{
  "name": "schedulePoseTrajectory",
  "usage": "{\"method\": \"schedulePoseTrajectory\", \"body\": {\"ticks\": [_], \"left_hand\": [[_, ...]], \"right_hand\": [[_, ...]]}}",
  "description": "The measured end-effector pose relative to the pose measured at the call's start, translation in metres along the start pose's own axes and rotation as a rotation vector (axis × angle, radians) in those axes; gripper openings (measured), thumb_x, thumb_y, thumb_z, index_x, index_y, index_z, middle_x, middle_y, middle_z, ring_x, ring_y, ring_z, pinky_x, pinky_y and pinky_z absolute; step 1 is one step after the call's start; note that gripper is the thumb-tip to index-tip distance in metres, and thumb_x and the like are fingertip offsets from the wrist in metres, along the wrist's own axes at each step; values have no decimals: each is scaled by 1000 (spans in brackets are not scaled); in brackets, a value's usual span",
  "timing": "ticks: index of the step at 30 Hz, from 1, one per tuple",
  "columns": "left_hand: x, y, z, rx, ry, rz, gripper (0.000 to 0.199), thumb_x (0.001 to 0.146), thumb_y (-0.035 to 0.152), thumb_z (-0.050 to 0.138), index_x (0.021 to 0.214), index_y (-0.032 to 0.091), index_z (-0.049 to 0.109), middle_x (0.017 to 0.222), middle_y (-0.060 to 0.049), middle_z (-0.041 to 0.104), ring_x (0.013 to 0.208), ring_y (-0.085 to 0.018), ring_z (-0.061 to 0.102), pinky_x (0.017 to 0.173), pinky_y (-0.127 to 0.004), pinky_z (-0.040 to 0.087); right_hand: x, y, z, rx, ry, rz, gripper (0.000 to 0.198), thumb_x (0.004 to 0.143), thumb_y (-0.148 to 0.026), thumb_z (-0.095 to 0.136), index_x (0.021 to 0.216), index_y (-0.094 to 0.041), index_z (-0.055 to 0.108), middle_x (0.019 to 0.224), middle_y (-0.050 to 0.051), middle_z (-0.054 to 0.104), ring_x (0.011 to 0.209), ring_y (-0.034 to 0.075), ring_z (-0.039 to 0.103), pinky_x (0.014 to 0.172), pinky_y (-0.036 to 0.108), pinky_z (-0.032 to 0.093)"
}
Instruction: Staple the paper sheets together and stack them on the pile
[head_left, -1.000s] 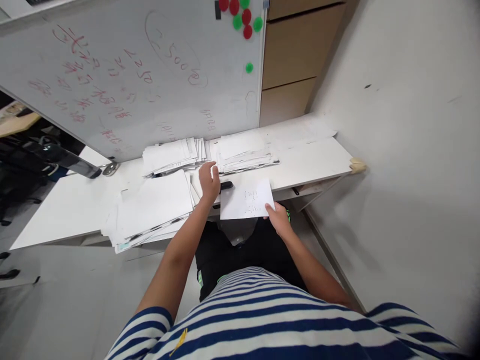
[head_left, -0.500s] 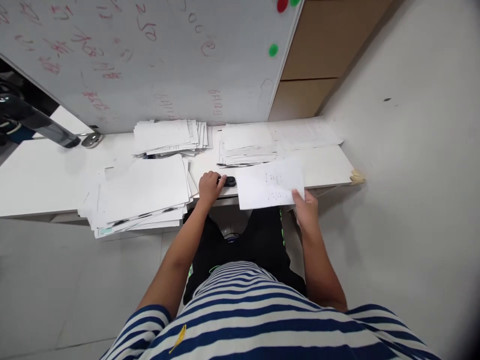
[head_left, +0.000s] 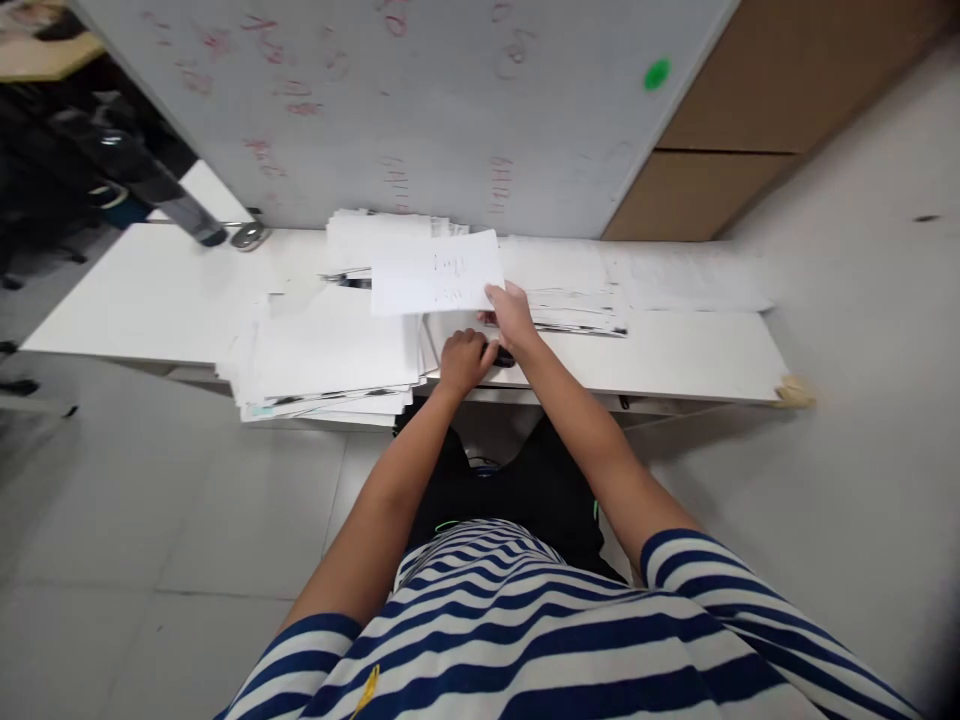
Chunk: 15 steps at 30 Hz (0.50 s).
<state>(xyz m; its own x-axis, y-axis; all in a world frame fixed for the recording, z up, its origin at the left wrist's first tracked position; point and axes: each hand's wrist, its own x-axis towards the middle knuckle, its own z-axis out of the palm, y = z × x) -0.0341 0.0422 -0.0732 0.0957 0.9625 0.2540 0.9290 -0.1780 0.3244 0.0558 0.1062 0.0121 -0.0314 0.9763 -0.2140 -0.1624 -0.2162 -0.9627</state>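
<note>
My right hand (head_left: 514,312) pinches the lower right corner of a white paper (head_left: 435,275) with a few lines of writing. It holds the paper raised over the desk, partly in front of the rear paper pile (head_left: 379,235). Just below and to the left, my left hand (head_left: 465,360) is closed on a small black stapler (head_left: 501,355) near the desk's front edge. My fingers and the right wrist cover part of the stapler. Left of that hand lies a thick, uneven stack of papers (head_left: 337,350), overhanging the front edge.
More papers (head_left: 570,285) lie on the right of the white desk (head_left: 690,350). A whiteboard (head_left: 420,110) with red writing stands behind, beside brown boxes (head_left: 697,195). A computer mouse (head_left: 250,236) sits back left near a dark bottle-like object (head_left: 180,210). A wall (head_left: 862,300) rises at right.
My right hand has carried the paper leftward and up, from the desk's front right to above the middle. My left hand stays at the stapler. The view has shifted left.
</note>
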Motion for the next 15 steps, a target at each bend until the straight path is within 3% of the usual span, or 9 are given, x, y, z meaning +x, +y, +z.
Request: {"method": "schedulePoseTrajectory", "body": {"ticks": [4,7,10,13,15], "left_hand": [[0,1,1,96,-19,45,34,99,41,44,97,16,68,97,-13,67,96,-27,60,81,-38,40],[0,-2,3,132,6,54,36,100,43,43,95,17,67,95,-12,66,93,-26,58,77,-38,38],[-2,-3,5,107,31,62,39,101,45,40,90,17,66,91,-11,65,91,-25,57,75,-37,36],[-2,-3,6,39,72,62,41,102,47,38,88,18,64,90,-11,64,90,-25,56,76,-37,34],[-1,-4,6,11,90,67,40,102,47,39,88,19,63,90,-12,64,91,-25,56,77,-38,33]], "right_hand": [[61,-10,82,-21,-100,109,6,91,-19,49,97,-19,50,67,-4,56,47,8,51,43,18,32],[79,-1,100,-162,-170,157,30,94,-38,54,116,-18,48,73,1,64,54,15,57,47,25,44],[80,16,72,-454,-133,-77,52,90,-51,60,128,-18,46,86,7,69,73,22,65,70,37,56],[76,27,17,-747,-50,-350,46,95,-53,50,125,-19,53,100,10,70,98,27,66,95,46,52],[76,30,-27,-940,26,-429,46,99,-52,38,126,-19,55,115,13,67,114,29,61,104,50,45]]}}
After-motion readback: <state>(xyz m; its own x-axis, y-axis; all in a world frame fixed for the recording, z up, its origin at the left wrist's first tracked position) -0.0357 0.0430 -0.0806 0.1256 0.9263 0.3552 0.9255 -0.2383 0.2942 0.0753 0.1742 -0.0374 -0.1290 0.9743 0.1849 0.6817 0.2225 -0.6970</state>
